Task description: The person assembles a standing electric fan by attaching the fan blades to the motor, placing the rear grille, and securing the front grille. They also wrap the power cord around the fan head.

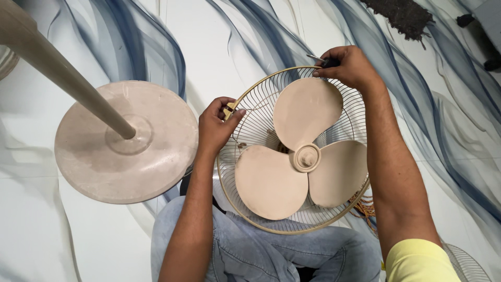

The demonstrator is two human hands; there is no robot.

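- The floor (459, 172), white with blue wavy streaks, is carrying everything; the person is sitting on it with knees in blue jeans (261, 250) under the work.
- The round beige fan base (104, 167) is lying to the left of the hands, well apart from the cage, and its pole (57, 68) is running up toward the top-left corner, out of the way.
- The rear fan cage (250, 112), a gold wire bowl, is resting over the lap, its open face turning up to the camera; both hands are meeting it at its far rim.
- The three-blade beige propeller (305, 156) is sitting in the middle of the cage, its hub pointing upward, between the two forearms.
- The left hand (216, 128) is closing on the rim at the upper left, pinching a small beige clip (229, 109) there.
- The right hand (349, 65) is closing around a dark-handled tool (322, 60) at the top of the rim; I cannot tell which kind of tool.
- Orange wires (365, 209) are showing under the lower right edge of the cage.
- Another wire grille (467, 263) is lying at the bottom right.
- Dark debris (404, 15) is lying far behind.
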